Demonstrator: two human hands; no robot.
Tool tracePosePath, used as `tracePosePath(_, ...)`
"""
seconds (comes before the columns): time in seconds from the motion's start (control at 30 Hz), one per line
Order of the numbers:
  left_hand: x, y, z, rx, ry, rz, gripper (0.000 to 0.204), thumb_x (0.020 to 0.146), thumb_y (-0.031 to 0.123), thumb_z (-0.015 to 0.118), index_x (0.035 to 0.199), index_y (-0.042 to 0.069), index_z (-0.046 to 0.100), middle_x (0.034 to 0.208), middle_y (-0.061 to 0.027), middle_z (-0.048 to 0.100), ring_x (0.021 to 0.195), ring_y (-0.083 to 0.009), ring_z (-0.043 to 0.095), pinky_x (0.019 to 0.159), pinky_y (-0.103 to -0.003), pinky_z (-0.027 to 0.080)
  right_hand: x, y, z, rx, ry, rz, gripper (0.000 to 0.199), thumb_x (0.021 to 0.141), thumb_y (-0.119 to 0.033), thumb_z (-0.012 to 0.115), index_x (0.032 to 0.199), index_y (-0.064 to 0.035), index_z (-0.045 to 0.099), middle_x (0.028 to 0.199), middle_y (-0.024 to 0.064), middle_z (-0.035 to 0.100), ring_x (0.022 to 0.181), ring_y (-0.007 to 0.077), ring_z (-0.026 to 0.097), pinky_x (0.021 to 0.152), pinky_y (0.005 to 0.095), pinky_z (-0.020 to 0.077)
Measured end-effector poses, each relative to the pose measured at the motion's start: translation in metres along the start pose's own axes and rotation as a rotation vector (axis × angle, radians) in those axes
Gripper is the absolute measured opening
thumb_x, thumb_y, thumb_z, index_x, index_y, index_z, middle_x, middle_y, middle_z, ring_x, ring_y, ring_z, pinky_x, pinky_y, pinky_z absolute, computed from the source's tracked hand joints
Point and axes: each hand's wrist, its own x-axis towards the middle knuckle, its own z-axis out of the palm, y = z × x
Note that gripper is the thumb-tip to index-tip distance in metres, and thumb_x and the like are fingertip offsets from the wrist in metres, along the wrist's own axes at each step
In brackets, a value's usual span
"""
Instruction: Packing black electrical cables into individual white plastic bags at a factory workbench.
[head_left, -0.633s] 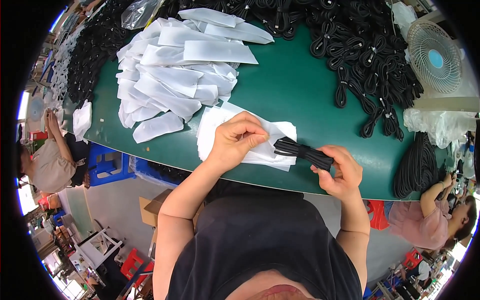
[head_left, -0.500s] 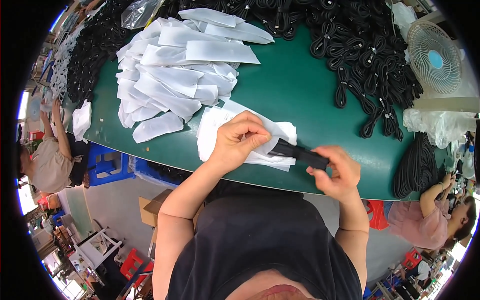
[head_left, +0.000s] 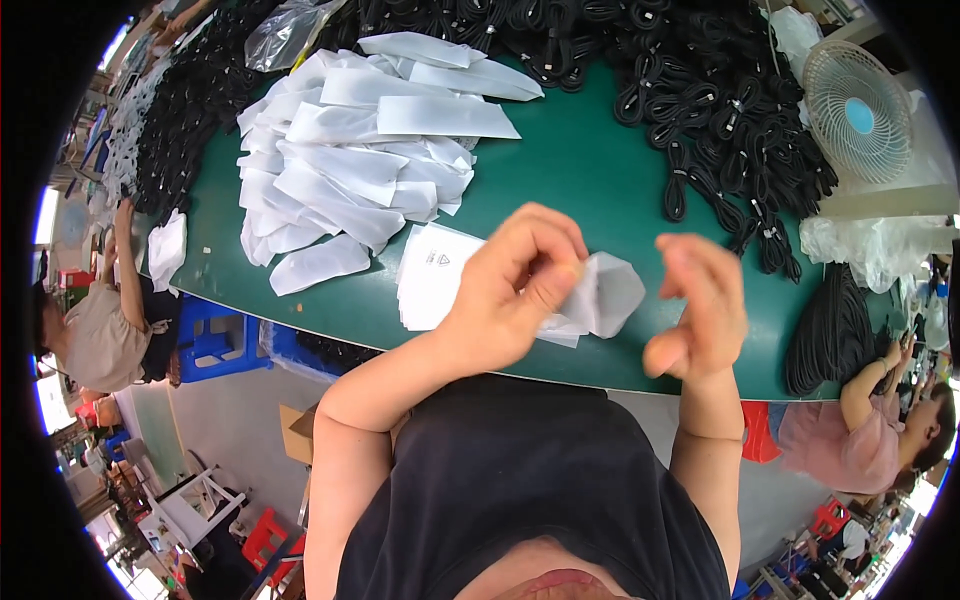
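My left hand [head_left: 520,290] is raised above the near edge of the green table [head_left: 590,170] and pinches a small white plastic bag [head_left: 605,295] by its edge. My right hand [head_left: 700,300] is beside it on the right, fingers apart and motion-blurred, with nothing seen in it. The black cable bundle from the earlier frames is not visible; whether it is inside the bag cannot be told. A stack of flat white bags [head_left: 430,280] lies on the table just under my left hand.
A heap of filled white bags [head_left: 350,170] covers the table's left half. Black coiled cable bundles [head_left: 700,90] pile along the far side and right. A white fan [head_left: 860,110] stands at right. Seated people work at left [head_left: 100,330] and right [head_left: 880,420]. Blue crates [head_left: 215,335] sit below.
Both hands have lifted toward the camera. The black cable bundle my right hand held has gone from sight, and my left hand now holds up a white bag.
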Motion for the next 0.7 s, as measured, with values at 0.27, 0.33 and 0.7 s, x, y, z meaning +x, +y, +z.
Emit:
tracePosePath(0.27,0.060,-0.005,-0.071,-0.474,0.442,0.274,0.015,0.094,0.009,0.052,0.101,-0.004,0.050,0.094,-0.0100,0.059,0.080,-0.0166,0.056,0.073,-0.026,0.045,-0.036,0.097,0.030,-0.928,-0.165,0.331,0.040,0.075,-0.030,0.073,0.103,-0.0033,0.062,0.085,0.0072,0.056,0.071,0.0213,0.056,0.055,0.0316,0.0489)
tracePosePath(0.33,0.068,-0.005,-0.086,-0.281,0.869,0.349,0.016,0.093,0.007,0.054,0.102,-0.005,0.049,0.096,-0.0106,0.058,0.083,-0.0175,0.057,0.075,-0.026,0.045,-0.044,0.103,0.035,-1.021,-0.206,0.317,0.042,0.073,-0.032,0.073,0.103,-0.0044,0.063,0.085,0.0061,0.054,0.074,0.0225,0.056,0.056,0.0321,0.0494)
tracePosePath(0.7,-0.016,-0.053,-0.020,0.808,-0.131,0.231,0.020,0.072,0.003,0.069,0.091,0.006,0.063,0.087,-0.0091,0.056,0.077,-0.0250,0.055,0.065,-0.033,0.046,-0.057,0.105,0.029,-0.812,-0.064,0.438,0.042,0.076,-0.008,0.068,0.115,0.0010,0.055,0.099,0.0152,0.052,0.091,0.0316,0.051,0.078,0.0388,0.0454)
